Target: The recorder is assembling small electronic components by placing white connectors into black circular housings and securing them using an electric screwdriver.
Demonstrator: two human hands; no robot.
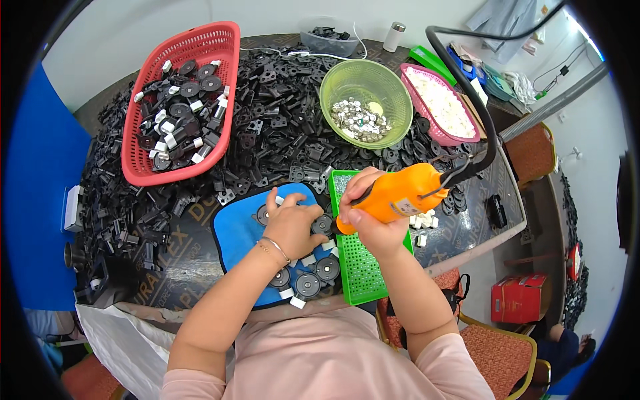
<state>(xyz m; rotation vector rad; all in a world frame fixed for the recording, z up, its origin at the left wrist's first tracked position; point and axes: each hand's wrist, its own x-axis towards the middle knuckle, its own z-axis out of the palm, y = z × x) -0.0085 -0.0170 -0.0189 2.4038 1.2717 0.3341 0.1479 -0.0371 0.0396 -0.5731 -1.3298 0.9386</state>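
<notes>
My right hand (365,212) grips an orange powered screwdriver (400,192), tip down, with a black cable (467,87) arching up behind it. The tip meets a round black disc part (323,225) that my left hand (292,223) steadies on a blue mat (237,230). Several more black disc parts (308,285) with small white blocks lie on the mat near my left wrist. A green perforated tray (363,270) lies under my right hand, beside the mat.
A red basket (223,50) of black discs and white blocks stands at the back left. A green bowl (393,83) of small metal pieces and a pink basket (427,107) of white pieces stand behind. Loose black plastic parts (280,127) cover the table.
</notes>
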